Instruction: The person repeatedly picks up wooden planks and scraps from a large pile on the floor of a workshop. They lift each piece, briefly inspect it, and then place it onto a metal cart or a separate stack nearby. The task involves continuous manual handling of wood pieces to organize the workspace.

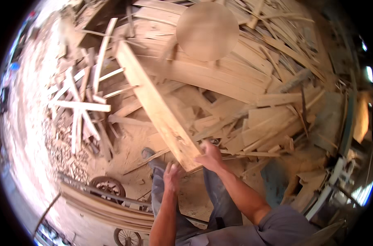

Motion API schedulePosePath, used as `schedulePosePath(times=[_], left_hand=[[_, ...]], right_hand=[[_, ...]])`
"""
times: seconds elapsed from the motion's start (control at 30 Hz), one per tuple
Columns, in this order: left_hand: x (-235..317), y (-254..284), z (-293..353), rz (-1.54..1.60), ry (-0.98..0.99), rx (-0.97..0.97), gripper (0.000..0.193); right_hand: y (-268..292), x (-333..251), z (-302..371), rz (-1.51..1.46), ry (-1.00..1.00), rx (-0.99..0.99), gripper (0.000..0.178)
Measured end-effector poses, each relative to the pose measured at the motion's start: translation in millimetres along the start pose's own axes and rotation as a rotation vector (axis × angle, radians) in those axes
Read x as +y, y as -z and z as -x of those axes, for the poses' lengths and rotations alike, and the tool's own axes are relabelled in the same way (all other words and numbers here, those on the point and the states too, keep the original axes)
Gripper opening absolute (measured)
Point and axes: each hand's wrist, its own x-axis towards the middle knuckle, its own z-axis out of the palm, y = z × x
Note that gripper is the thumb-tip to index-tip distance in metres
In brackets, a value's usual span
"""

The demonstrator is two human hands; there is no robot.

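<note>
A long, flat wooden plank [157,102] slants from the far left of the wood pile down toward my legs. My right hand [211,157] grips its near end at the right edge, fingers wrapped over the wood. Close to the plank's near left corner is my left hand [171,177], apart from the wood by a small gap. Its fingers are loosely bent and slightly blurred, with nothing visible between them. The plank's far end rests on or above other boards; which of the two I cannot tell.
Wide boards [219,76] are stacked beyond the plank. Loose offcuts [82,106] lie to the left, more scraps [268,123] to the right. A spoked wheel [107,186] and stacked long boards [108,209] are at lower left. A round blurred patch hides part of the far pile.
</note>
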Motion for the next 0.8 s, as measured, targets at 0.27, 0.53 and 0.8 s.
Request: schedulePosePath(times=[0.27,0.53,0.8], left_hand=[[19,-66,24,0.533,0.089,-0.181,0.065],[-5,-178,53,0.454,0.129,0.244,0.055],[-29,-255,166,0.851,0.073,0.120,0.057]], right_hand=[[97,-8,149,-0.275,-0.147,-0.166,0.038],[203,-32,241,-0.058,-0.042,-0.107,0.035],[329,22,285,0.196,0.217,-0.370,0.066]])
